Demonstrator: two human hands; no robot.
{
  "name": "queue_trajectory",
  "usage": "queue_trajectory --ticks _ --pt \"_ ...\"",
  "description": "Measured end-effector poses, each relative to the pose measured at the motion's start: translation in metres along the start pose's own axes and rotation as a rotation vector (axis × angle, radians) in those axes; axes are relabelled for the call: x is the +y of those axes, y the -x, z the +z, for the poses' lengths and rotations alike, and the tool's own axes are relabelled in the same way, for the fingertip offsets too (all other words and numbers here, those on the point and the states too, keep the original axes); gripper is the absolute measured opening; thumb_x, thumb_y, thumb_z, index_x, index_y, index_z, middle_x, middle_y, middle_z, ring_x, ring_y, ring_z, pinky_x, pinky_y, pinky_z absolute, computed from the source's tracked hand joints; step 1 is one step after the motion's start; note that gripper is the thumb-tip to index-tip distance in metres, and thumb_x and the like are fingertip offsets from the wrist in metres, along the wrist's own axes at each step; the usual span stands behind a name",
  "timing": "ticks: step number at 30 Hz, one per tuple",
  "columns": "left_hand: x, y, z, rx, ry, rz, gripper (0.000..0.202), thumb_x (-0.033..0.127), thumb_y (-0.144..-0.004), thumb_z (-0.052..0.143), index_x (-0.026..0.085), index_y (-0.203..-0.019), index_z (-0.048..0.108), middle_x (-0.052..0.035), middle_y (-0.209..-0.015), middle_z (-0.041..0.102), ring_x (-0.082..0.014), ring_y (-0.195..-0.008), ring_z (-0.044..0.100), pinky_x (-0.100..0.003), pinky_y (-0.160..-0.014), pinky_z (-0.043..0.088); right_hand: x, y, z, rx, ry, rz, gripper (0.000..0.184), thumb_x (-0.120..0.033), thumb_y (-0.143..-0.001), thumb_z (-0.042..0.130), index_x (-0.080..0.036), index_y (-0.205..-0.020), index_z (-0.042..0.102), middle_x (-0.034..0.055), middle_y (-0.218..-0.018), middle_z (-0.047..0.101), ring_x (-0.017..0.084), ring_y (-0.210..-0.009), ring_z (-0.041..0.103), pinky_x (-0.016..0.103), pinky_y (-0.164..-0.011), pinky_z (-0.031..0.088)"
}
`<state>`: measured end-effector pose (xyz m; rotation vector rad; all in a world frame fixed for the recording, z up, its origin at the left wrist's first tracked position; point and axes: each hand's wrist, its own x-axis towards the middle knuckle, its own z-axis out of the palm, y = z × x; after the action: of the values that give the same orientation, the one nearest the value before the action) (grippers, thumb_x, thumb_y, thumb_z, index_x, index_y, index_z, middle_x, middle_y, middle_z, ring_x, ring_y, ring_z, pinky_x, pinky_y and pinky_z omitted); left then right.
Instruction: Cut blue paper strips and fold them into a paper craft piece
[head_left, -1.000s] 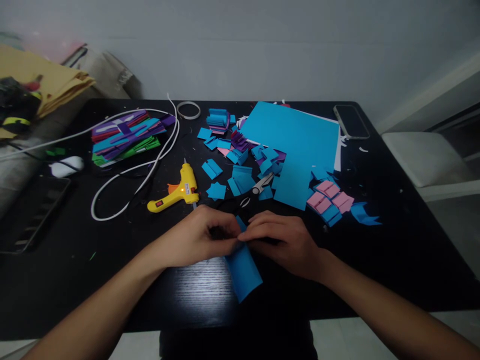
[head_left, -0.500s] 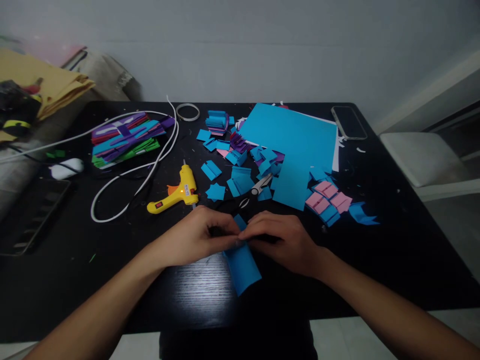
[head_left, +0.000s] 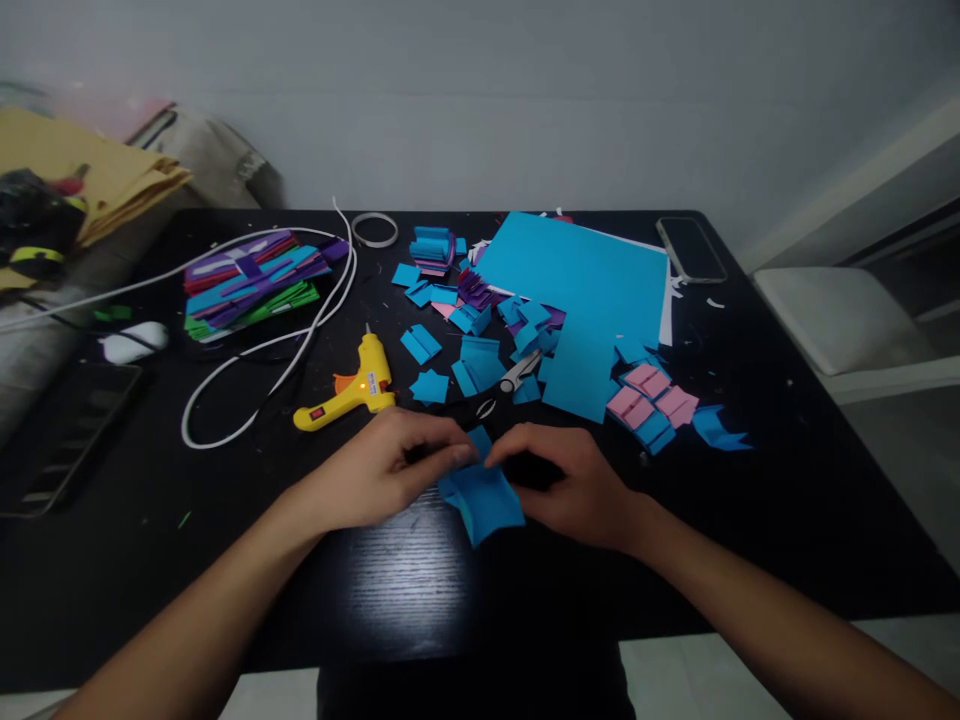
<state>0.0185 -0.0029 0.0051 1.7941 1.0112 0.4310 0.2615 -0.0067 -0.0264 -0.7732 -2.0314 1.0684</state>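
A strip of blue paper (head_left: 486, 500) is held between my two hands near the front of the black table. My left hand (head_left: 401, 462) pinches its left side with thumb and fingers. From the other side my right hand (head_left: 570, 475) grips its right edge, the index fingertip pressing on the upper part. The strip is bent, its lower end curling up toward me, and a small part shows above the fingers. Just beyond the hands lie scissors (head_left: 517, 372), their handles partly hidden among paper pieces. A yellow glue gun (head_left: 356, 385) rests to the left.
Folded blue pieces (head_left: 478, 366) and pink pieces (head_left: 649, 382) are scattered beyond my hands. Large blue sheets (head_left: 592, 270) lie at the back, near a phone (head_left: 691, 248). At left are bundled paper strips (head_left: 255, 280), a looping white cable (head_left: 196, 385) and a tape ring (head_left: 375, 230).
The blue strip's lower end has folded up, so it looks shorter and more bent. Both hands stay in nearly the same place, with the fingers slightly farther apart.
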Motion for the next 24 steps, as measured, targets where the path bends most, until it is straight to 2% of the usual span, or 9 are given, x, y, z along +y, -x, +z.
queue_trajectory --ticks 2,4,5,7,11,14,21,24 --pt "0.001 0.002 -0.001 0.071 -0.047 0.088 0.028 0.011 -0.092 0.052 0.019 -0.111 0.071 -0.003 -0.1 0.076 -0.0161 -0.089 0.069 -0.026 -0.079 0.053 0.002 0.0 0.0 0.037 0.008 0.004 0.022 -0.013 -0.083 0.079 -0.021 -0.102 0.071 0.0022 -0.095 0.079 0.016 -0.082 0.074 0.028 -0.077 0.057" --pt "0.001 0.004 -0.002 0.085 -0.099 0.19 0.048 0.001 -0.079 0.053 0.02 -0.122 0.065 -0.004 -0.113 0.074 -0.0183 -0.1 0.069 -0.029 -0.087 0.053 0.003 -0.001 0.0 0.076 0.018 -0.004 0.024 -0.012 -0.08 0.08 -0.02 -0.101 0.07 0.0018 -0.094 0.078 0.016 -0.082 0.074 0.028 -0.077 0.057" --pt "0.001 0.005 -0.001 0.075 -0.126 0.233 0.054 0.0 -0.074 0.055 0.02 -0.123 0.063 -0.0045 -0.116 0.072 -0.0195 -0.104 0.068 -0.03 -0.09 0.053 0.004 -0.001 0.0 0.091 0.02 -0.007 0.024 -0.011 -0.08 0.079 -0.02 -0.1 0.07 0.0015 -0.093 0.077 0.016 -0.081 0.073 0.028 -0.077 0.057" --pt "0.0 0.007 0.002 0.059 -0.172 0.281 0.054 0.002 -0.073 0.059 0.021 -0.124 0.062 -0.006 -0.121 0.069 -0.0218 -0.109 0.067 -0.034 -0.094 0.053 0.005 -0.001 0.0 0.106 0.015 -0.005 0.024 -0.011 -0.079 0.079 -0.02 -0.099 0.069 0.001 -0.09 0.076 0.016 -0.08 0.072 0.028 -0.076 0.056" --pt "-0.004 0.008 0.008 0.139 -0.202 0.313 0.03 0.008 -0.086 0.064 0.02 -0.113 0.064 -0.0053 -0.109 0.07 -0.0195 -0.1 0.068 -0.033 -0.088 0.054 0.005 -0.001 -0.001 0.112 -0.021 0.007 0.02 -0.016 -0.081 0.08 -0.02 -0.097 0.068 0.0026 -0.092 0.076 0.017 -0.081 0.072 0.029 -0.076 0.057" --pt "-0.006 0.008 0.011 0.212 -0.175 0.308 0.02 0.008 -0.088 0.065 0.02 -0.104 0.064 -0.0033 -0.1 0.071 -0.0164 -0.093 0.069 -0.029 -0.083 0.055 0.004 0.001 -0.001 0.127 -0.05 0.025 0.019 -0.017 -0.082 0.081 -0.02 -0.096 0.069 0.0036 -0.094 0.077 0.017 -0.084 0.074 0.03 -0.078 0.057" --pt "-0.007 0.006 0.015 0.326 -0.145 0.266 0.009 0.013 -0.087 0.072 0.019 -0.09 0.065 0.0 -0.085 0.072 -0.0127 -0.075 0.068 -0.024 -0.069 0.054 0.002 0.0 0.002 0.202 -0.089 0.068 0.016 -0.015 -0.083 0.082 -0.021 -0.091 0.069 0.0004 -0.087 0.076 0.015 -0.077 0.071 0.027 -0.073 0.056" --pt "-0.008 0.005 0.017 0.367 -0.126 0.237 0.009 0.017 -0.088 0.074 0.02 -0.088 0.065 0.0018 -0.08 0.07 -0.0111 -0.07 0.064 -0.022 -0.065 0.052 0.001 -0.001 0.004 0.248 -0.104 0.092 0.023 -0.017 -0.082 0.084 -0.023 -0.098 0.069 -0.0002 -0.089 0.075 0.015 -0.079 0.072 0.026 -0.073 0.057"
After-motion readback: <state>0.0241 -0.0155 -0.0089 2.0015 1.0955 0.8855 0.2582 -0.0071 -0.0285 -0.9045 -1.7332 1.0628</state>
